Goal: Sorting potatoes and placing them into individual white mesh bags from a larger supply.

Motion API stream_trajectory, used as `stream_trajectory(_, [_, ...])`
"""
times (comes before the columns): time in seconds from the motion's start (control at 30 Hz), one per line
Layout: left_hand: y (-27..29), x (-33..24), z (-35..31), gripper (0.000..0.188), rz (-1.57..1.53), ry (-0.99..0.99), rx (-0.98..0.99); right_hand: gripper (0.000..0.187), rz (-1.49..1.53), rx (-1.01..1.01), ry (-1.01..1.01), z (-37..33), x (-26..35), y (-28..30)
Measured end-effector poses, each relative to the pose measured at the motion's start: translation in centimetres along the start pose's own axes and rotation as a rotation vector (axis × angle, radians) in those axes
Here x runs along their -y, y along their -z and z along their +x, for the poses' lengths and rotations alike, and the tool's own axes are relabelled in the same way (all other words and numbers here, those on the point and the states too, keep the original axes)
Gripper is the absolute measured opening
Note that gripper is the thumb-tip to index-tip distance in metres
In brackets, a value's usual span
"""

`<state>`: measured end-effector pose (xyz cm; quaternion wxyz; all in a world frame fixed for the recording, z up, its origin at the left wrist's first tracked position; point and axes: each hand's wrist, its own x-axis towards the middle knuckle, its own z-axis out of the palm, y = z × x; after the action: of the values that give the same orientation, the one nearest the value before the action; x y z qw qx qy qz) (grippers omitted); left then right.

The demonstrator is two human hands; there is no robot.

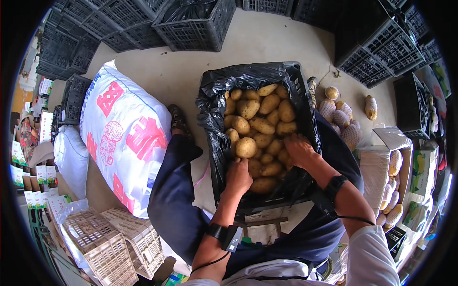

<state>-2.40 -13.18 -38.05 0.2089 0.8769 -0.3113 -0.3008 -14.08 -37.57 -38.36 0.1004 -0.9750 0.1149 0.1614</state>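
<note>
Between my knees stands a black plastic crate (301, 86) lined with a black plastic bag (213, 102) and filled with many loose potatoes (262, 125). Low on the left inside the crate, my left hand (238, 177) has its fingers bent together against a round potato (246, 148), which sits higher than its neighbours. Over at the right wall, my right hand (300, 150) reaches down among the potatoes with curled fingers. Its fingertips are partly hidden, and what lies under them does not show. Each of my wrists wears a dark strap with a cable.
A big white printed sack (126, 138) leans at my left, near beige crates (102, 243). Potatoes in foam net sleeves (341, 114) lie on the floor at the right, beside an open carton (398, 188) of sleeved ones. Stacked black crates (381, 47) line the back.
</note>
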Motion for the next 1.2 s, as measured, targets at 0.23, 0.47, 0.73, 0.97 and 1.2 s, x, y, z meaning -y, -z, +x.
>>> stream_trajectory(0.23, [-0.8, 0.3, -0.5, 0.042, 0.032, -0.128, -0.09, 0.038, 0.089, 0.271, -0.012, 1.9, -0.5, 2.2])
stream_trajectory(0.47, [-1.3, 0.2, -0.4, 0.042, 0.088, -0.2, -0.124, 0.056, 1.782, -0.052, -0.193, -2.8, 1.2, 9.1])
stream_trajectory(0.73, [-2.1, 0.2, -0.4, 0.053, 0.166, -0.248, -0.059, 0.053, 2.522, 0.01, -0.313, -7.0, 3.6, 7.6])
stream_trajectory(0.97, [-2.3, -0.6, 0.3, 0.052, 0.33, -0.18, -0.045, 0.066, 2.548, -0.089, -0.409, -6.5, 3.8, 5.2])
stream_trajectory(1.2, [-2.0, 0.2, 1.6, 0.028, 0.353, -0.305, -0.001, 0.057, 2.274, -0.02, -0.498, -7.6, 4.2, 4.9])
